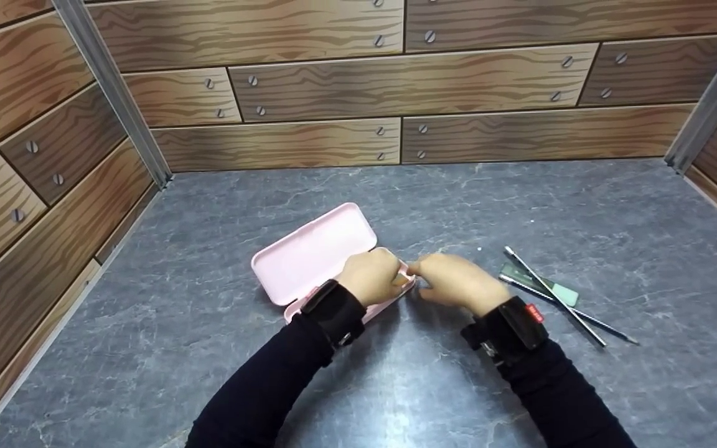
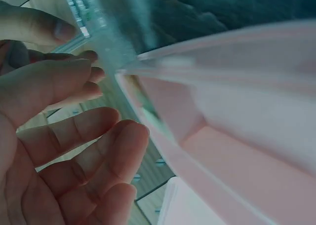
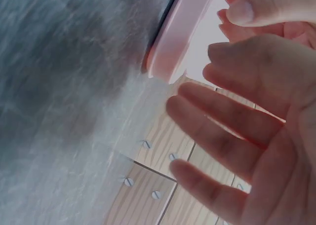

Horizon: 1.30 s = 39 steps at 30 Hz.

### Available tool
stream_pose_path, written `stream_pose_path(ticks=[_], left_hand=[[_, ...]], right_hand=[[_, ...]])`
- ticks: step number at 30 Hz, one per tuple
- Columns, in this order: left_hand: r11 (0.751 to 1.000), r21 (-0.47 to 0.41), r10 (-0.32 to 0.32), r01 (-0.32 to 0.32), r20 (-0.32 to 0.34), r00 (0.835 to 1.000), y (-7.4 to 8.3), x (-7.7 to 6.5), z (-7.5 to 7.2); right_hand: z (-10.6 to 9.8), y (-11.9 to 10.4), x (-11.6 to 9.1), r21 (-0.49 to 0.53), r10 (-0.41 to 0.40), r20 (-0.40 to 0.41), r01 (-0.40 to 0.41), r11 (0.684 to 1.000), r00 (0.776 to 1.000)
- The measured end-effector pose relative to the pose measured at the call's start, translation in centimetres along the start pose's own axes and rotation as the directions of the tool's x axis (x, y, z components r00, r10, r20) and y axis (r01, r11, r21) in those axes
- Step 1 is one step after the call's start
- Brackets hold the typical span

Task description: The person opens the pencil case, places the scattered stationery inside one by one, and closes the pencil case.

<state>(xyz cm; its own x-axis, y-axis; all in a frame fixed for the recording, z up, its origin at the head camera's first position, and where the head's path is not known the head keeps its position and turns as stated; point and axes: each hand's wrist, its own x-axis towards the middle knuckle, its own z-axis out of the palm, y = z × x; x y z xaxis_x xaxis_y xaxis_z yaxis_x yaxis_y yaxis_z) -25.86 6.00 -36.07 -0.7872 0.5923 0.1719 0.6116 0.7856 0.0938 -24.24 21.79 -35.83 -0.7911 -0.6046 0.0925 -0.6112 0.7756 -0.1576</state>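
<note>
Lying open on the desk [image 1: 433, 398] near mid-frame, the pink case [image 1: 299, 267] is worked at by both hands. Lid [image 1: 327, 242] swung back toward the upper left, presumably so the base [image 2: 252, 156] is left uncovered and can be reached from the near side. Left hand [image 1: 371, 277] is placed over the base; fingers loosely bent, gaps between them, nothing seen held. Right hand [image 1: 458, 283] is set at the case's right end, index and thumb reaching toward the rim; other fingers spread and relaxed, nothing seen in hold; contact with the rim can't be told. Hands are brought close from opposite sides, probably so the end of the case can be handled by both at once. A small orange-brown item [image 1: 401, 280] is partly seen at that end, mostly covered by the left hand; identity unclear. At right of frame, a pale-ended pencil [image 1: 554, 295] and a dark pencil [image 1: 604, 325] are crossed over a green item [image 1: 565, 294], likely just put aside there, away from the case but within the right hand's reach. Main compartment looks bare in the left wrist view.
</note>
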Motion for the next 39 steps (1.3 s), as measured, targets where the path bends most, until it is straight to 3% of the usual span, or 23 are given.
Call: stream_pose_path(ticks=[9, 16, 25, 30, 39], left_hand=[[0.995, -0.074, 0.053, -0.062, -0.122, 0.991, -0.3, -2.2, -0.9], [0.989, -0.075, 0.103, -0.124, -0.243, 0.965, -0.7, -3.5, -1.1], [0.994, -0.055, 0.086, -0.096, -0.159, 0.984, -1.7, -4.9, -1.7], [0.996, -0.048, 0.064, -0.072, -0.161, 0.985, -2.5, -5.6, -1.6], [0.997, -0.066, 0.027, -0.039, -0.174, 0.984, -3.5, -6.2, -1.8]], right_hand=[[0.0, -1.0, 0.0, -0.077, -0.096, -0.104, 0.088, 0.993, 0.99], [-0.2, -0.3, -1.1, -0.089, -0.12, -0.095, 0.111, 0.99, 0.988], [-1.3, 3.3, -4.4, -0.109, -0.021, -0.093, 0.011, 0.994, 0.995], [-2.1, 5.8, -7.0, -0.069, 0.012, -0.124, -0.021, 0.997, 0.992], [-3.3, 10.2, -11.4, -0.016, 0.157, -0.135, -0.161, 0.987, 0.978]])
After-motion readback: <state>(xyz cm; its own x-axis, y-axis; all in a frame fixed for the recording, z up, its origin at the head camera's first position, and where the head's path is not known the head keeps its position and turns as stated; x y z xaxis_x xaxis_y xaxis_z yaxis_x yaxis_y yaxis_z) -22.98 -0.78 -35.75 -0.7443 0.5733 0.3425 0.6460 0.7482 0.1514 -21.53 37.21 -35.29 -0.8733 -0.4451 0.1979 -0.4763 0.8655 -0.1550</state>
